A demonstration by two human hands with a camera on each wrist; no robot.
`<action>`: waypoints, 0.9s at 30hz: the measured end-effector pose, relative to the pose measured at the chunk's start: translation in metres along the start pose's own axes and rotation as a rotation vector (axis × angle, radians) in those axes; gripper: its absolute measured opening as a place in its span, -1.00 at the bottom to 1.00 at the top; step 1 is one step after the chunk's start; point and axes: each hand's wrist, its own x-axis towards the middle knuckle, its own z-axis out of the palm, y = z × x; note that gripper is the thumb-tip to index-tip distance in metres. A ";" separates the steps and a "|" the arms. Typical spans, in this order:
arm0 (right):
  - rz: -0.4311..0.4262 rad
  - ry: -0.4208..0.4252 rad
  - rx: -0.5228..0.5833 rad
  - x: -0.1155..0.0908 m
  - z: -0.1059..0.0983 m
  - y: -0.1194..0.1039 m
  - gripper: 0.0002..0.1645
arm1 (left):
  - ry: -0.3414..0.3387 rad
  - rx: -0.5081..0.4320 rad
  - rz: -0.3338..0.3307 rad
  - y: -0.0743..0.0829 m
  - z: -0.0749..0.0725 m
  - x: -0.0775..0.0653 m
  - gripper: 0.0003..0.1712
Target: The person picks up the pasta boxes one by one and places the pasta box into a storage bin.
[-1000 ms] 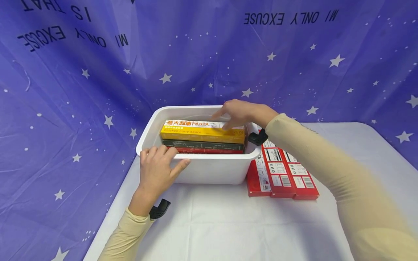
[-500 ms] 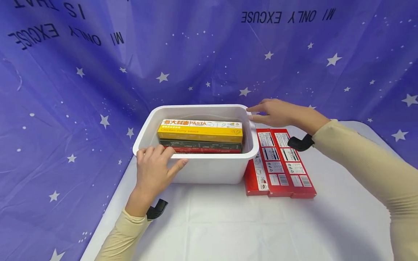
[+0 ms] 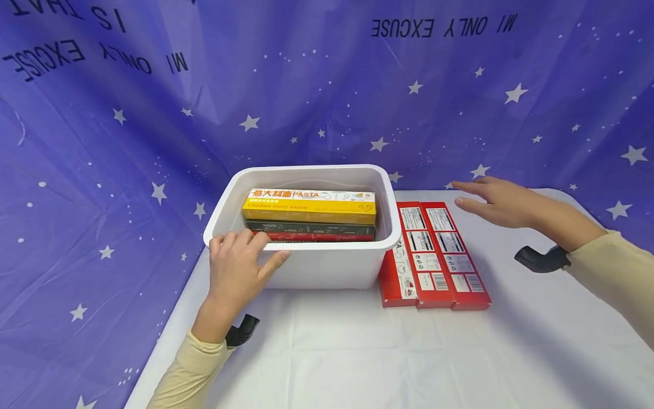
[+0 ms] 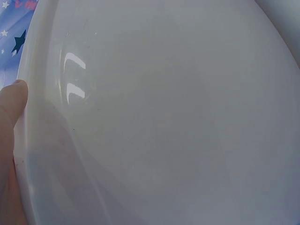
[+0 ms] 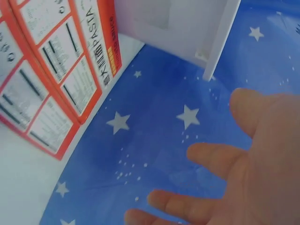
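the white plastic bin (image 3: 317, 270) stands on the table in front of the person; it looks stiff-walled, smooth and a little slippery, with some weight judged from the boxes inside; the rolled rim is the best place to take hold; the left hand (image 3: 237, 267) has its fingers curled over the near rim toward the left corner, thumb against the outer front wall, so it pinches that rim; the three red pasta boxes (image 3: 428, 255) lie side by side just right of the bin, their near ends slightly stepped; they are probably light, stiff card that could dent at the corners, best held across the narrow sides; the right hand (image 3: 506, 201) is beyond them to the right, fingers spread and nothing held; inside the bin the yellow pasta box (image 3: 309, 213), marked chicken curry sauce, sits behind a dark box (image 3: 311, 230) and a red box (image 3: 327, 237); these seem rigid too, easiest to grasp at the ends, though the near wall hides their lower parts;

around all this, the purple star-printed curtain (image 3: 306, 85) hangs close behind the bin and limits reach from the back; the white tablecloth (image 3: 357, 341) shows soft creases; the bin's right corner overhangs the nearest red box and would hinder fingers there; a black wrist mount (image 3: 541, 259) juts out below the right wrist and could catch on an edge.
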 end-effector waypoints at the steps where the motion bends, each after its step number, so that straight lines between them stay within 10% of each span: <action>1: 0.006 0.007 0.000 -0.004 0.002 0.004 -0.25 | -0.005 -0.001 -0.002 0.000 0.000 0.000 0.00; 27: 0.182 0.035 -0.011 -0.048 0.088 0.017 -0.10 | -0.003 0.000 0.001 0.000 -0.001 -0.001 -0.02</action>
